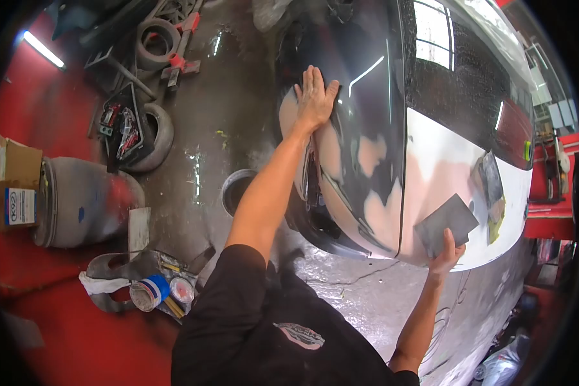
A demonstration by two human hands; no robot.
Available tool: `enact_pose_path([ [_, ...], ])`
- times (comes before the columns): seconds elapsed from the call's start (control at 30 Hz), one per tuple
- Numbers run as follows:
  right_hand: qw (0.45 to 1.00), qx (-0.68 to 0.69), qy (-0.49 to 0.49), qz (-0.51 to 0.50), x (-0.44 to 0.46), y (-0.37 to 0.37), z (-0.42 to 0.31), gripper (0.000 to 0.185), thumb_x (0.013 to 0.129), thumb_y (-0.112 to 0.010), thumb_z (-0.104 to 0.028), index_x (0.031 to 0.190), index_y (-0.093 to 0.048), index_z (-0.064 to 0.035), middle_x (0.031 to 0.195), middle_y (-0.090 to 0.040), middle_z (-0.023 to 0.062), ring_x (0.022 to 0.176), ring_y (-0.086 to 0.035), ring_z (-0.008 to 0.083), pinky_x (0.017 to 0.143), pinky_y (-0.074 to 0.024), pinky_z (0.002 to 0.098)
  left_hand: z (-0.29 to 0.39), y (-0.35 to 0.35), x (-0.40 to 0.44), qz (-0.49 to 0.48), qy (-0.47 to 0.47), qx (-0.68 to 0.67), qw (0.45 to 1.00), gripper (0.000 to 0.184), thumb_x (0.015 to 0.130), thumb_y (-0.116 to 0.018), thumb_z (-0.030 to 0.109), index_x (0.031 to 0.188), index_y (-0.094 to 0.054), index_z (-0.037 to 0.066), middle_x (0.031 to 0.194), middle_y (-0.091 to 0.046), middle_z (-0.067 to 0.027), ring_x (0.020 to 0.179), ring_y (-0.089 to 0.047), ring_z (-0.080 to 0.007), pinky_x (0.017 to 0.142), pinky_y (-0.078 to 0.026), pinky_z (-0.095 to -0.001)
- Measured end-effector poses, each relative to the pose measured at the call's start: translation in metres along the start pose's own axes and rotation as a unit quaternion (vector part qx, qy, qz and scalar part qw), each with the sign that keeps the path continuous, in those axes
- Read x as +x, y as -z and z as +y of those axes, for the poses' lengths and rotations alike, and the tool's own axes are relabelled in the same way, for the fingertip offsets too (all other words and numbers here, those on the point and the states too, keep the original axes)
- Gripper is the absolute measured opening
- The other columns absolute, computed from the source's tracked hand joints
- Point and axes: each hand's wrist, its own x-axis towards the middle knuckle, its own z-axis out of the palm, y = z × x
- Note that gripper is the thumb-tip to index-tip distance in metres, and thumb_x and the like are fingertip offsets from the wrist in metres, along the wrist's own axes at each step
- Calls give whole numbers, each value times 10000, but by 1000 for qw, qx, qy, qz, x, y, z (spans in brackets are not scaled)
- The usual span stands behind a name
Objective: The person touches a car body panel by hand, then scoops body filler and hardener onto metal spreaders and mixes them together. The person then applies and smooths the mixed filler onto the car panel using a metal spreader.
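Head view — car panel (360, 132), dark, pink-blotched

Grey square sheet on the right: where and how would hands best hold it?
Probably pinched by its lower edge, coming from the near side, where the right hand holds it: the grey sheet looks thin and flat, and that edge lies nearest.

Matt, papery sheet (445, 222); car panel (357, 122) partly glossy.

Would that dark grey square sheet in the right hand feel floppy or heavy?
The dark grey square sheet is probably light, as it looks thin. Its flat face and straight edges suggest some stiffness, though the right hand, holding one edge, could likely bend it.
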Motion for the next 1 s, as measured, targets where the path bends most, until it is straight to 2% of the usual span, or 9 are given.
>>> enact_pose_path([
  [0.27, 1000, -19, 6, 19, 1, 6, 6, 309, 953, -664, -74, 1233, -676, 57, 1099, -725, 77, 962, -667, 164, 864, -521, 309, -22, 5, 95, 7, 27, -3, 1000, 956, 1097, -341, 663, 1665, -202, -93, 1764, -162, -277, 1655, -103, -409, 1309, -49, -625],
  [0.4, 999, -35, -8, 20, -2, 5, 1, 304, 952, -677, -77, 1223, -676, 61, 1099, -725, 78, 968, -664, 160, 866, -518, 310, -29, 6, 107, 4, 32, -5, 999, 947, 1099, -343, 651, 1663, -201, -96, 1763, -160, -277, 1655, -93, -413, 1302, -58, -646],
  [0.53, 999, -45, -18, 22, -1, 12, 7, 377, 936, -718, -143, 1259, -663, 44, 1126, -718, 92, 1003, -684, 192, 916, -544, 350, -21, 3, 81, -4, 33, -6, 999, 946, 1101, -341, 644, 1668, -178, -96, 1770, -129, -278, 1657, -74, -413, 1309, -41, -624],
  [1.0, 1000, -10, 1, -11, 2, 6, 6, 361, 954, -736, -127, 1264, -681, 50, 1137, -733, 88, 1000, -691, 186, 895, -545, 338, 21, -5, -74, -8, -22, 14, 1000, 945, 1102, -396, 614, 1661, -172, -115, 1754, -130, -322, 1648, -74, -456, 1301, -15, -632],
])
